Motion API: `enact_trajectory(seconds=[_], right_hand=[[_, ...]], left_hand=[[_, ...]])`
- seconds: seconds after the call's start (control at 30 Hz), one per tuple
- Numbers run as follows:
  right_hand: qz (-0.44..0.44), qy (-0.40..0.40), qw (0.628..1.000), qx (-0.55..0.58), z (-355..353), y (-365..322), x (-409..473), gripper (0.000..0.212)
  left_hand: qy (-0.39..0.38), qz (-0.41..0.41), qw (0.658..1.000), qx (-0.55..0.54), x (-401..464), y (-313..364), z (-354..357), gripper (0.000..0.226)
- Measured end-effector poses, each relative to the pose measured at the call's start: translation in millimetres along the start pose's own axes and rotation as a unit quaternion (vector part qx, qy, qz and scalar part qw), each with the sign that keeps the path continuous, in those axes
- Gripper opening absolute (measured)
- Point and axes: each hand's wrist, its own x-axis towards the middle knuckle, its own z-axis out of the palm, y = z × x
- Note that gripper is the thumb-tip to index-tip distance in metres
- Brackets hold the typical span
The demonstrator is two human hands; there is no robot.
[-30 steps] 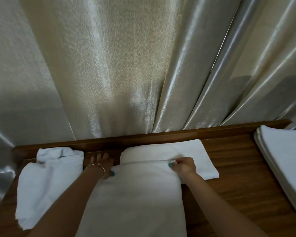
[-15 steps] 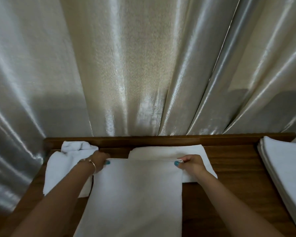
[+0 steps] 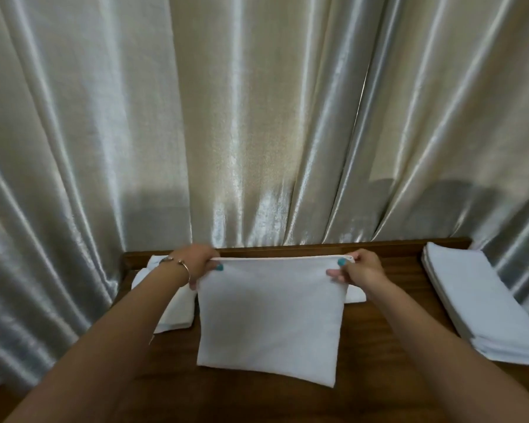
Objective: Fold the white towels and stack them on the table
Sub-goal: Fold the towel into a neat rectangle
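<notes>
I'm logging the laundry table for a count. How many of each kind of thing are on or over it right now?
Towel held up by the left hand and right hand: 1
Loose towels lying behind it: 2
Folded towel stacks: 1
Total: 4

Backdrop: full-width satin curtain (image 3: 257,132), pale silver-beige, hung in deep vertical folds with bright sheen along the ridges and grey shadow low down; below it, dark brown wooden table (image 3: 388,331) with raised back rail (image 3: 287,248).
</notes>
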Motion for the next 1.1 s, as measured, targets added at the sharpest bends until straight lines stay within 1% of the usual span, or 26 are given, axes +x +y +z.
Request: enact_trajectory(seconds=[0.1,0.2,0.3,0.4,0.47,0.53,0.63,0.7,0.73,0.83,0.9,0.93,1.0,1.1], right_hand=[[-0.028,0.007,0.999,0.025,-19,-9,-22,0.014],[-0.054,-0.020,0.996,0.062,-37,-15,-37,0.021],[-0.061,-0.041,0.996,0.059,-54,-23,-42,0.018],[-0.058,-0.030,0.997,0.044,-68,-29,-34,0.010],[-0.059,-0.023,0.998,0.031,-73,-34,-24,0.004],[-0.071,-0.012,0.997,0.025,-76,-41,-13,0.011],[-0.103,-0.010,0.994,0.022,-81,-56,3,0.019],[-0.121,-0.012,0.992,0.015,-87,-68,10,0.018],[-0.128,-0.013,0.992,0.013,-90,-74,12,0.017],[-0.138,-0.018,0.990,0.036,-98,-84,13,0.016],[-0.158,-0.012,0.987,0.003,-104,-81,9,0.006],[-0.167,-0.015,0.986,-0.023,-108,-75,5,0.004],[-0.170,-0.030,0.983,-0.063,-114,-55,-8,0.007],[-0.153,-0.066,0.977,-0.131,-120,-18,-36,0.012]], left_hand=[[-0.006,0.018,0.999,-0.045,-17,8,-7,0.019],[-0.023,0.024,0.996,-0.085,-29,15,-11,0.018],[-0.036,0.013,0.997,-0.067,-36,20,-21,0.027],[-0.032,-0.002,0.997,-0.065,-29,25,-32,0.037],[-0.014,-0.015,0.996,-0.086,-18,33,-36,0.041],[0.010,-0.028,0.992,-0.121,-4,42,-36,0.044],[0.068,-0.038,0.983,-0.168,12,55,-40,0.039],[0.115,-0.040,0.979,-0.162,18,60,-49,0.038],[0.133,-0.035,0.977,-0.160,19,63,-54,0.034],[0.162,-0.005,0.977,-0.141,17,66,-69,0.024],[0.170,0.008,0.978,-0.124,10,66,-71,0.023],[0.163,0.010,0.979,-0.124,6,64,-68,0.022],[0.121,0.021,0.985,-0.125,-6,58,-52,0.021],[0.008,0.037,0.991,-0.126,-26,52,-13,0.013]])
